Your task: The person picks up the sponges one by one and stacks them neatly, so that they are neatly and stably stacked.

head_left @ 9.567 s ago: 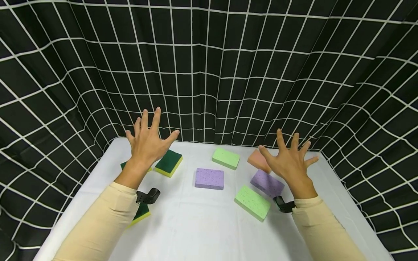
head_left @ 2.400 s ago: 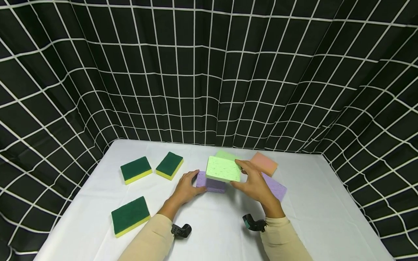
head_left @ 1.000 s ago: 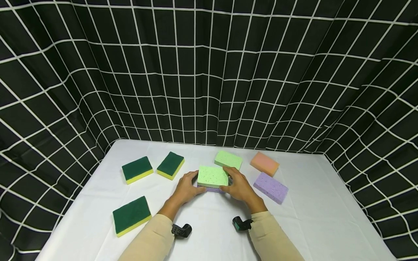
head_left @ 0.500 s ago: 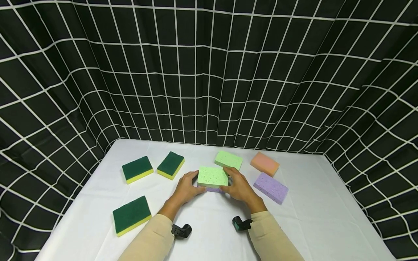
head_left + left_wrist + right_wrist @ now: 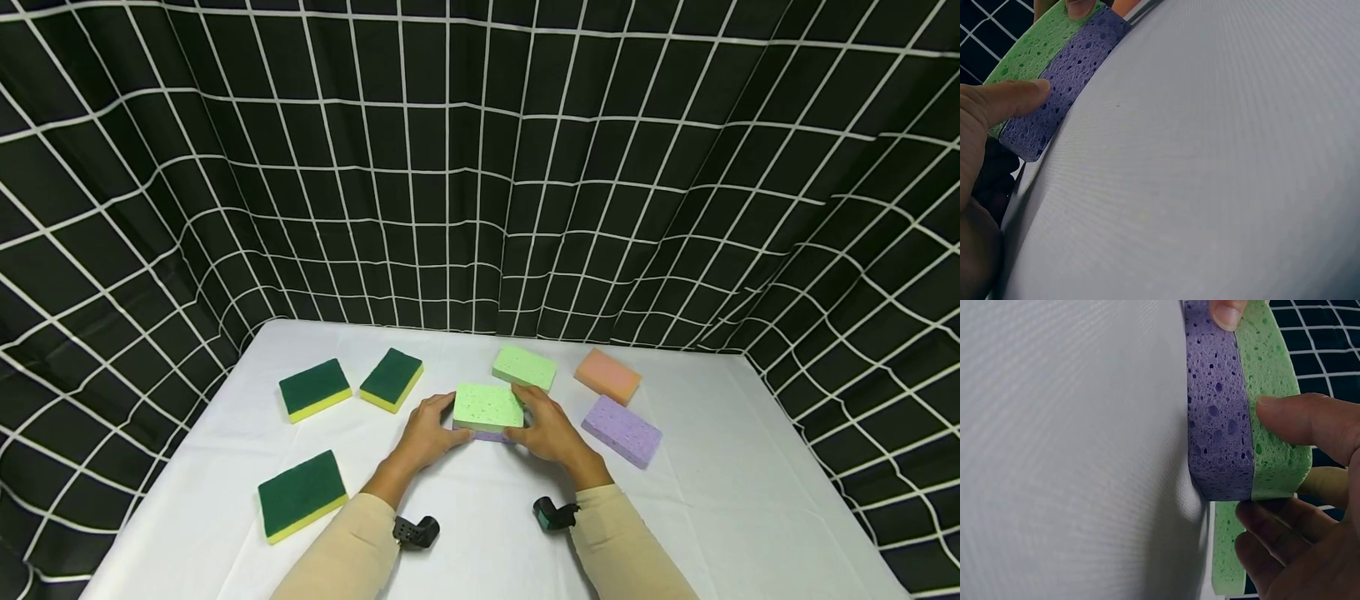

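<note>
Behind everything: one black curtain (image 5: 420, 167), white-gridded. Before it: one white-covered table (image 5: 750, 467). Upon that: my left hand (image 5: 429, 433), pinching the lower purple sponge (image 5: 489, 436) at its left end, thumb in front, fingers mostly hidden; my right hand (image 5: 551, 427), pinching the right end of the upper green sponge (image 5: 489, 406), stacked flat on the purple. Opposed grips probably keep edges aligned. Loose, apparently grouped by type: three scrub sponges (image 5: 300, 493) leftward; green (image 5: 523, 367), orange (image 5: 606, 375) and purple (image 5: 621, 431) sponges rightward.

Left hand (image 5: 971, 128) against purple sponge (image 5: 1072, 75) beneath green sponge (image 5: 1032, 53)
</note>
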`<move>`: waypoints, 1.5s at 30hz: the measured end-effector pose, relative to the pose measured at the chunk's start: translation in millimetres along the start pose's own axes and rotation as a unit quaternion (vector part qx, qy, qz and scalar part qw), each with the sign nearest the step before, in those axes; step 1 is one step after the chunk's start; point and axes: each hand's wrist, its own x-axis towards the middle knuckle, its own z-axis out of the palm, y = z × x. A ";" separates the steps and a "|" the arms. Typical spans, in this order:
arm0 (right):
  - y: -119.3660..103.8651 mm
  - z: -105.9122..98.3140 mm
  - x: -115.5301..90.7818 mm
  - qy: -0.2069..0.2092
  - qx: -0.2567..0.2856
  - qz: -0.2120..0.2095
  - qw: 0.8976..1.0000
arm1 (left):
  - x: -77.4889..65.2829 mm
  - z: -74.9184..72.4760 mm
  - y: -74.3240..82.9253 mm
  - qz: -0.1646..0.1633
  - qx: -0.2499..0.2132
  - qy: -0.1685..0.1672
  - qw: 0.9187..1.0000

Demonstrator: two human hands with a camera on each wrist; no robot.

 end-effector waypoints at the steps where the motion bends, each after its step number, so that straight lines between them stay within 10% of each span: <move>1: 0.4 0.5 0.1 -0.001 -0.001 0.000 1.000 | -0.1 0.0 -0.4 0.001 0.000 0.000 1.000; 11: -0.7 5.9 3.5 -0.015 0.001 0.009 1.000 | -0.6 -6.5 -3.4 -0.004 -0.008 -0.013 1.000; 26: -0.7 13.6 1.7 -0.006 0.003 0.002 1.000 | -1.1 -10.5 -1.0 0.010 -0.156 -0.001 0.988; 45: 0.5 3.3 -4.0 0.003 0.006 0.024 1.000 | 1.3 -1.2 -3.2 0.019 -0.166 0.013 0.986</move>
